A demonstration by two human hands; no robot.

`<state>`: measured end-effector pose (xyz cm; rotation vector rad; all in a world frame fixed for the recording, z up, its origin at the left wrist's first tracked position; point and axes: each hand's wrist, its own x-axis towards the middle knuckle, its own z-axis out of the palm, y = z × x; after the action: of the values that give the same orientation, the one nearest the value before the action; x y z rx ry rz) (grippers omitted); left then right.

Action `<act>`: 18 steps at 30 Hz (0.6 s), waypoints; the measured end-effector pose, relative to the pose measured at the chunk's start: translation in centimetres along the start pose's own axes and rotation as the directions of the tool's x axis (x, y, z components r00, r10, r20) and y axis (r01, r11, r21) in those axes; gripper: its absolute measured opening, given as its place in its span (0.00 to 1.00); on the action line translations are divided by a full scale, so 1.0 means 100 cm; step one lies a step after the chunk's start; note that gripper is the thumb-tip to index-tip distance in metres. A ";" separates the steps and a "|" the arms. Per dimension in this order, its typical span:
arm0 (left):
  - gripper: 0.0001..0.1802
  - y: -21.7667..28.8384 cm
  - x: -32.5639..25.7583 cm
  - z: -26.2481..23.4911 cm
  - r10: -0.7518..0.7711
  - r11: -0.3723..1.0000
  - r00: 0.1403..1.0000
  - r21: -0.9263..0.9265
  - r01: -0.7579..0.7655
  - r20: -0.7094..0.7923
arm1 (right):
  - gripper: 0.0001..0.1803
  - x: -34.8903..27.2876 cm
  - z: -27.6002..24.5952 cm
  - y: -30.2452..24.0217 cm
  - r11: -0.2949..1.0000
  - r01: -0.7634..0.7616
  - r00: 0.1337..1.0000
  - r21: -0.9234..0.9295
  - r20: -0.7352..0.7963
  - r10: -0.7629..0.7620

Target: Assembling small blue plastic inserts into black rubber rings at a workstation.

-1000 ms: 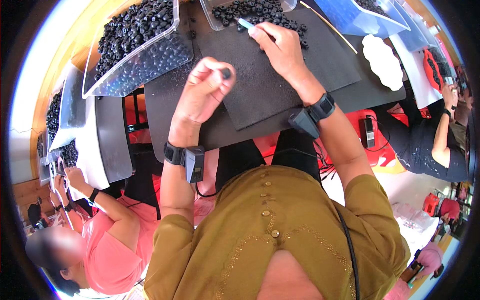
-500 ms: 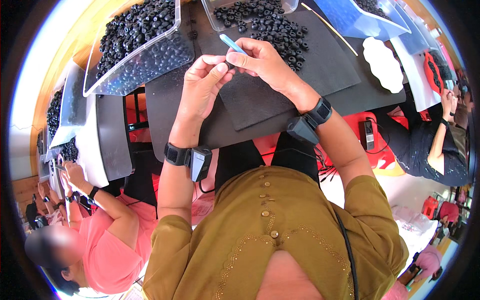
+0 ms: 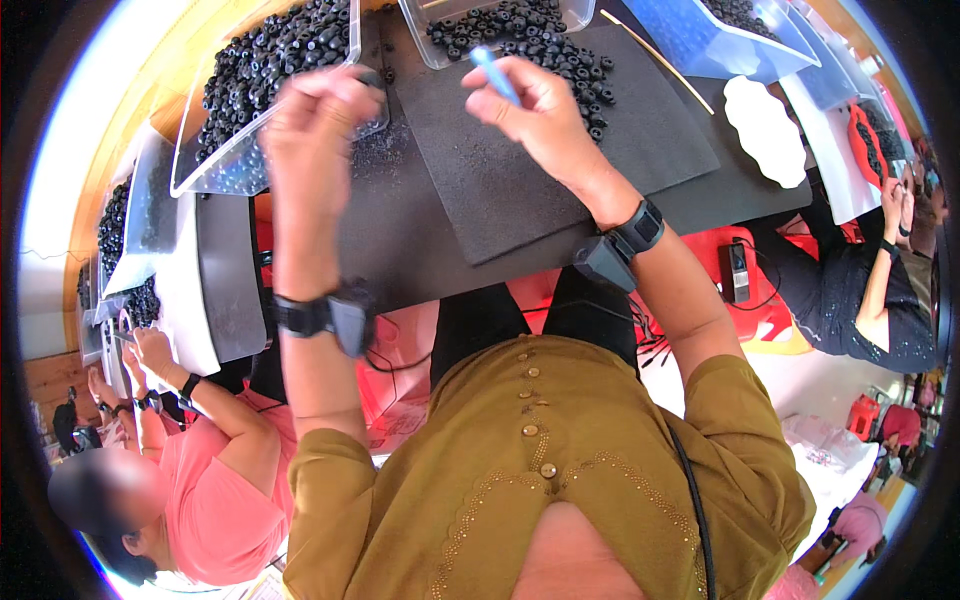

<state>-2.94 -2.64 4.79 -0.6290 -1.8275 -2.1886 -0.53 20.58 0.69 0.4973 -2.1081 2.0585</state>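
Note:
Raised over the near right corner of a clear plastic box (image 3: 222, 178), my left hand (image 3: 315, 125) is smeared by motion. A black bead-like piece (image 3: 371, 78) shows at its fingertips. Heaped in that box are many black, ring-shaped pieces (image 3: 285, 50). My right hand (image 3: 545, 120) is above the dark mat (image 3: 500, 205), with a slim light-blue pen-like tool (image 3: 495, 76) pinched between thumb and forefinger. The tool's lower end is hidden in that hand. Just beyond the right hand lies a loose pile of the same black pieces (image 3: 585, 85), spilling from a second clear box (image 3: 432, 50).
A thin wooden stick (image 3: 660, 63) rests along the mat's right side, near a white scalloped-edge thing (image 3: 765, 132). A blue-tinted box (image 3: 720, 55) stands at the far right. One co-worker in pink (image 3: 225, 490) sits at left, another in dark clothes (image 3: 860, 310) at right.
My left hand has moved away from the right hand, left and toward the box, with the black piece. The right hand stays nearly in place with the blue tool, fingers somewhat looser.

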 end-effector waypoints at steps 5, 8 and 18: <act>0.10 0.042 0.073 -0.058 0.271 0.691 0.960 0.710 -0.140 -0.075 | 0.08 0.004 -0.007 0.001 0.992 0.117 0.956 0.041 -0.275 -0.101; 0.09 0.037 0.064 -0.020 0.384 0.440 0.918 0.854 -0.276 0.099 | 0.08 0.006 -0.009 0.004 0.990 0.129 0.931 -0.059 -0.335 -0.141; 0.08 -0.094 0.055 0.081 0.076 0.458 0.915 0.802 -0.384 0.395 | 0.07 0.010 -0.007 0.009 0.938 0.229 0.864 -0.259 -0.389 -0.319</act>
<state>-10.33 7.71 0.14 -0.9017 -2.4624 -0.7382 -1.84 21.18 0.24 0.2656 -1.8343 1.5926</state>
